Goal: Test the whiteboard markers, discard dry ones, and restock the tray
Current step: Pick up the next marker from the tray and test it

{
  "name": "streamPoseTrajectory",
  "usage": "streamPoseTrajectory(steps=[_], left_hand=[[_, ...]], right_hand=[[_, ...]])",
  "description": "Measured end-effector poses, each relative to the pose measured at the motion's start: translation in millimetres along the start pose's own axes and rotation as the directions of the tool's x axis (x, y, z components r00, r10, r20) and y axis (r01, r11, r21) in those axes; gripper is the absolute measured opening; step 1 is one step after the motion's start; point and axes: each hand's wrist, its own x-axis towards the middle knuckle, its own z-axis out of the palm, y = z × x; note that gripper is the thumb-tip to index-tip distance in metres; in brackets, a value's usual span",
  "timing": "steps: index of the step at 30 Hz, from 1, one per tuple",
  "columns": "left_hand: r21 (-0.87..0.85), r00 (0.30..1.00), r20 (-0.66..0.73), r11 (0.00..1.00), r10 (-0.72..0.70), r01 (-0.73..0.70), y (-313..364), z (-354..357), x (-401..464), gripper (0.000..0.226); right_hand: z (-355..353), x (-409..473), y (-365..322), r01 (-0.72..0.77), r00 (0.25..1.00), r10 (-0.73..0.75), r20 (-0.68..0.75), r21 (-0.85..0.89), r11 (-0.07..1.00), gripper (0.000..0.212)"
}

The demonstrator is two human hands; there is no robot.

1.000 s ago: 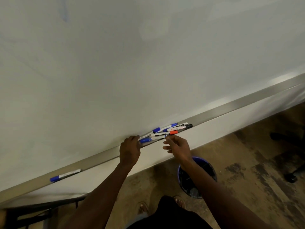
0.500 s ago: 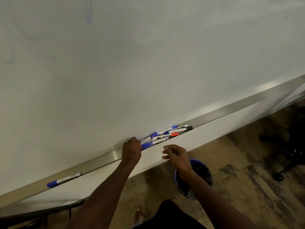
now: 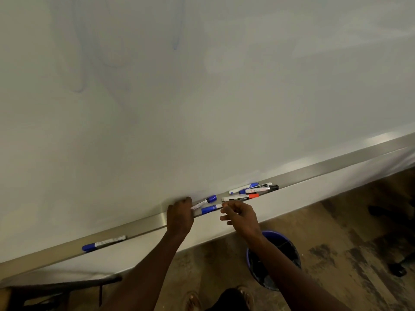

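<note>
A metal tray (image 3: 336, 168) runs along the bottom of the whiteboard (image 3: 202, 97). My left hand (image 3: 179, 215) rests on the tray and grips the white end of a blue-capped marker (image 3: 207, 200) that tilts up from it. My right hand (image 3: 240, 215) pinches the white end of a second blue marker (image 3: 210, 209) lying at the tray's front edge. Just right of them lies a pile of several markers (image 3: 251, 190), among them an orange-capped one (image 3: 242, 197) and a black one (image 3: 269, 188). A lone blue marker (image 3: 103, 242) lies on the tray far left.
A blue bin (image 3: 275, 243) stands on the floor under my right forearm. Faint blue strokes (image 3: 175, 41) mark the board's upper part. A dark table edge (image 3: 56, 286) is at the lower left, and a chair base (image 3: 399, 267) at the right.
My right hand has moved back up to the tray and taken a blue marker's end. The left hand's marker has separated from the pile and tilted up.
</note>
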Motion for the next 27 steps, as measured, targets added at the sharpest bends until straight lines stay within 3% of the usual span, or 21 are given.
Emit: streamPoseTrajectory(steps=[3,6,10,12,15,19,27], left_hand=[[-0.286,0.991,-0.087,0.956,-0.099,0.071,-3,-11,-14,0.026],[-0.494,0.964,-0.184,0.866,-0.194,0.080,2,-32,-33,0.027],[-0.643,0.927,-0.295,0.766,-0.231,-0.014,14,-67,-57,0.025],[-0.661,0.920,-0.342,0.745,-0.194,-0.089,21,-85,-66,0.026],[-0.663,0.907,-0.395,0.728,-0.145,-0.172,29,-109,-72,0.033],[-0.646,0.875,-0.469,0.721,-0.117,-0.250,19,-142,-68,0.037],[-0.451,0.867,-0.488,0.820,0.104,-0.352,-19,-167,-45,0.047]], right_hand=[[9,7,-6,0.058,0.998,-0.056,0.014,-0.129,0.990,0.022],[20,9,-14,0.237,0.972,-0.223,0.079,-0.328,0.914,0.025],[40,7,-25,0.454,0.890,-0.365,0.272,-0.475,0.754,0.045],[52,6,-33,0.516,0.857,-0.420,0.300,-0.511,0.687,0.042],[65,3,-47,0.614,0.786,-0.554,0.274,-0.445,0.652,0.019],[71,-3,-74,0.646,0.763,-0.591,0.261,-0.292,0.705,0.013],[64,-33,-154,0.443,0.830,-0.480,0.282,0.189,0.876,0.015]])
